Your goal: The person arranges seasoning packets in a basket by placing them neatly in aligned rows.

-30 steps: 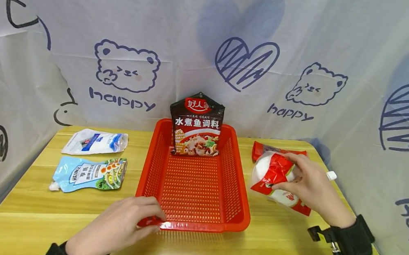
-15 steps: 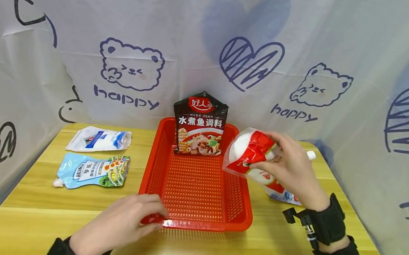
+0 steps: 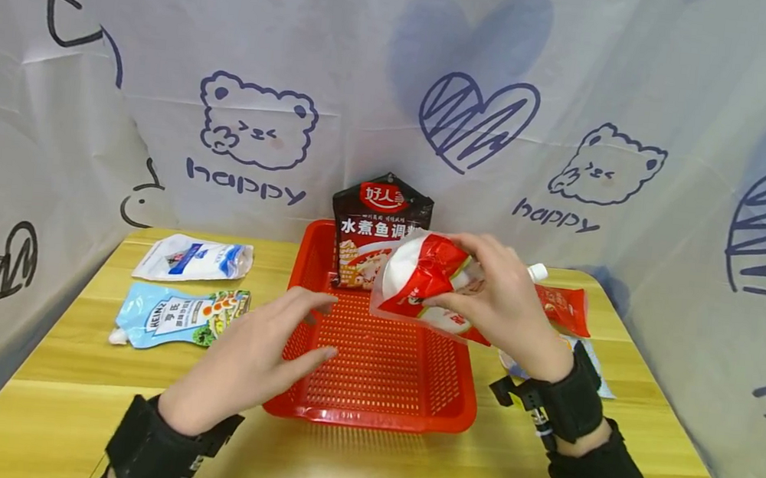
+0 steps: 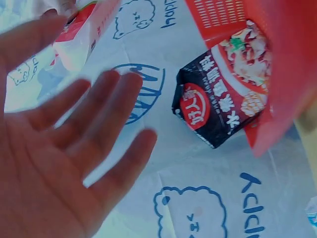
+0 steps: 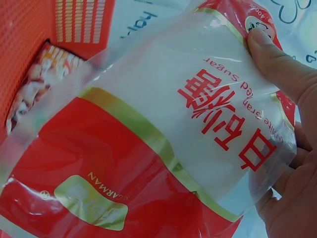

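My right hand (image 3: 504, 304) grips a clear and red bag of white granulated sugar (image 3: 421, 277) above the right half of the red basket (image 3: 400, 425). In the right wrist view the thumb presses on the printed front of the sugar bag (image 5: 143, 99), and the fingers lie partly hidden behind it. My left hand (image 3: 253, 365) hovers over the basket's left side, its fingers spread and holding nothing; the left wrist view shows the bare palm (image 4: 54, 183). A black seasoning packet (image 3: 383, 200) stands upright inside the basket against its far wall, partly covered by the sugar bag.
Left of the basket lie a white pouch (image 3: 194, 259) and a light blue Heinz pouch (image 3: 171, 317). On the right are a red packet (image 3: 566, 309), a white cap (image 3: 537, 272) and a pouch (image 3: 593, 363) partly behind the wrist. A white curtain (image 3: 372, 61) encloses the table's back and sides.
My right hand has carried the sugar bag leftward from the right side of the table to above the basket. My left hand has let go of the basket's front rim and risen.
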Action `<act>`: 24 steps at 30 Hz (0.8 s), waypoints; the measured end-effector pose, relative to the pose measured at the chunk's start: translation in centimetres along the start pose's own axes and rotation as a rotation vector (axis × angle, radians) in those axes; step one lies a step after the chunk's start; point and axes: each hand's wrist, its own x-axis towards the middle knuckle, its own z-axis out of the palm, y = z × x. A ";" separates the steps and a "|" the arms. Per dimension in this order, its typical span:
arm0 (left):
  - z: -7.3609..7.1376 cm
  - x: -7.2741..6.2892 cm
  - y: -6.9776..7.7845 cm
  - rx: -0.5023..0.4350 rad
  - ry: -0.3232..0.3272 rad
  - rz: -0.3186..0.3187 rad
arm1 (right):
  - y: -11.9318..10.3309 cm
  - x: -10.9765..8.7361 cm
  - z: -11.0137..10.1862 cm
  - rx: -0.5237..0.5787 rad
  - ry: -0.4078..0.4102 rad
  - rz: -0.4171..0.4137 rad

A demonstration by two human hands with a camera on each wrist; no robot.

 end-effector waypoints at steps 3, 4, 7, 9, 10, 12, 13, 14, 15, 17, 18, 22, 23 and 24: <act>-0.3 1.0 0.3 -0.021 0.061 -0.047 | -0.5 0.3 0.8 0.011 -0.007 -0.016; -0.3 1.3 0.4 -0.030 0.074 -0.065 | -0.7 0.4 1.1 0.009 -0.010 -0.020; -0.5 2.2 0.6 -0.074 0.094 -0.106 | -1.1 0.6 1.9 -0.007 -0.019 -0.033; -0.5 2.8 0.5 -0.122 0.083 -0.129 | -1.3 0.7 2.5 -0.030 -0.030 -0.045; -0.5 3.1 0.5 -0.146 0.071 -0.138 | -1.4 0.7 2.7 -0.042 -0.034 -0.054; -0.4 3.7 0.6 -0.180 0.040 -0.153 | -1.6 0.8 3.1 -0.070 -0.039 -0.072; -0.4 3.9 0.6 -0.191 0.025 -0.159 | -1.8 0.9 3.2 -0.081 -0.042 -0.082; -0.3 4.1 0.7 -0.199 0.011 -0.166 | -1.9 0.9 3.4 -0.088 -0.044 -0.092; -0.3 4.3 0.7 -0.201 0.001 -0.170 | -2.0 1.0 3.5 -0.092 -0.046 -0.101; -0.2 4.6 0.8 -0.197 -0.013 -0.174 | -2.2 1.2 3.7 -0.095 -0.049 -0.114; -0.1 4.8 0.9 -0.199 -0.016 -0.178 | -2.3 1.3 3.9 -0.092 -0.051 -0.120; 0.1 5.2 1.1 -0.228 -0.011 -0.185 | -2.7 1.6 4.4 -0.065 -0.069 -0.144; 0.1 5.2 1.2 -0.238 -0.006 -0.188 | -2.8 1.7 4.5 -0.063 -0.073 -0.154; 0.1 5.3 1.3 -0.248 -0.002 -0.190 | -2.9 1.7 4.6 -0.063 -0.075 -0.164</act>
